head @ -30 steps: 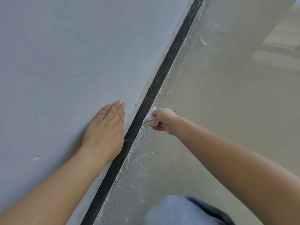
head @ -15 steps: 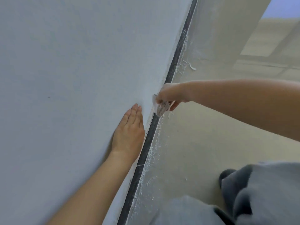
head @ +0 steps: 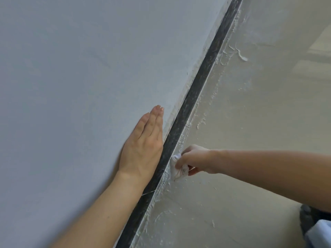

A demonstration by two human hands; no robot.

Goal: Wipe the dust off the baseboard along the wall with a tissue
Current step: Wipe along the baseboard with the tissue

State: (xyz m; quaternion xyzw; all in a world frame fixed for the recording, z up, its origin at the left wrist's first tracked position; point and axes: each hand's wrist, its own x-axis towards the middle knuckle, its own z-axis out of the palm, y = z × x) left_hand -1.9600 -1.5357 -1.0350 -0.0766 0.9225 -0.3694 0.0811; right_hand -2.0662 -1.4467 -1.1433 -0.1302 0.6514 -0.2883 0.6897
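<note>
Right hand (head: pixel 194 161) grip closed on crumpled tissue (head: pixel 179 170), pressed at floor edge of dark baseboard (head: pixel 195 90) running 7-to-1 o'clock; unwiped run lies toward 1; left hand (head: pixel 143 145) flat, open on wall (head: pixel 80 77) at 9, holding nothing.

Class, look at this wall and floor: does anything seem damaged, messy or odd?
Yes. Dried white blobs and smears crust the floor along the dark baseboard, like leftover plaster or paint. The wall edge above it looks rough and chipped.

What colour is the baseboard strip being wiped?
Black, mottled with pale grey dust: the baseboard shows best in the head view.
</note>
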